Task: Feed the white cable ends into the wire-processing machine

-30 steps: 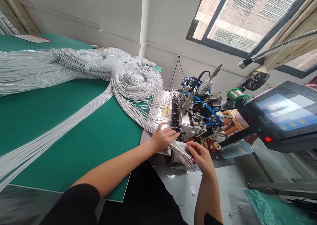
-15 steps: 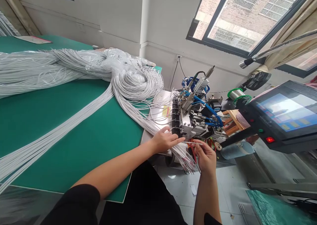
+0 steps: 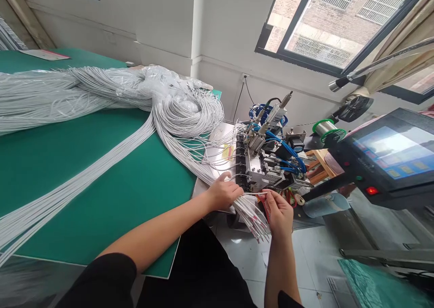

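A bundle of white cables (image 3: 249, 215), some ends tinted pink, passes under my left hand (image 3: 224, 193), whose fingers are wrapped around it near the table corner. One single cable (image 3: 254, 193) stretches from there to my right hand (image 3: 280, 210), pinched between thumb and fingertips. Just beyond both hands stands a machine (image 3: 259, 163) with metal cylinders and blue air tubes. Several cables lead into the black strip (image 3: 240, 158) along its left side. Orange-handled scissors (image 3: 263, 204) lie partly hidden behind my right hand.
Coiled white cables (image 3: 186, 113) and plastic-wrapped bundles (image 3: 50, 95) lie on the green table (image 3: 149, 208). To the right are a control screen (image 3: 396, 152), a wire spool (image 3: 325, 128) and a clear bottle (image 3: 327, 205). A wall with a window stands behind.
My left index finger has curled back from its outstretched position toward the bundle. The right hand has shifted slightly left, still pinching the single cable, and the bundle's loose ends have moved slightly.
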A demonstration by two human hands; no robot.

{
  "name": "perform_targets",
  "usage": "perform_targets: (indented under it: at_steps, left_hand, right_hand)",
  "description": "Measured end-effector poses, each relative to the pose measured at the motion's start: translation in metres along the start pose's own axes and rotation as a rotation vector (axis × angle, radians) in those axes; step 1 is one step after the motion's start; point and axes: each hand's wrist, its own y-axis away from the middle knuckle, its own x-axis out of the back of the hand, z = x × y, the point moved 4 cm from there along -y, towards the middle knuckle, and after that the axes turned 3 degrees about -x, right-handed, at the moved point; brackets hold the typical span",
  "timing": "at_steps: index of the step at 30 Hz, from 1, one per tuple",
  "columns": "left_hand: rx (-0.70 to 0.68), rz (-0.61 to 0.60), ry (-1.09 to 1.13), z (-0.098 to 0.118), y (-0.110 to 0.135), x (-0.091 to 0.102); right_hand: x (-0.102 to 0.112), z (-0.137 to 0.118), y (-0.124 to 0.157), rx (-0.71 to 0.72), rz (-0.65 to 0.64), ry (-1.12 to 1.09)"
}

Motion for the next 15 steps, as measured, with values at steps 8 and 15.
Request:
perform_targets:
  at_steps: [8, 15]
  left_hand:
    - [0.019, -0.083, -0.009, -0.0028, -0.0013, -0.0042]
    - [0.048, -0.13, -0.025, -0.0046, -0.0009, -0.0048]
  right_hand:
    - [-0.005, 0.0018, -0.0027, -0.044, -0.14, -0.013]
    - [-0.0062, 0.0015, -0.0023, 0.033, -0.028, 0.023]
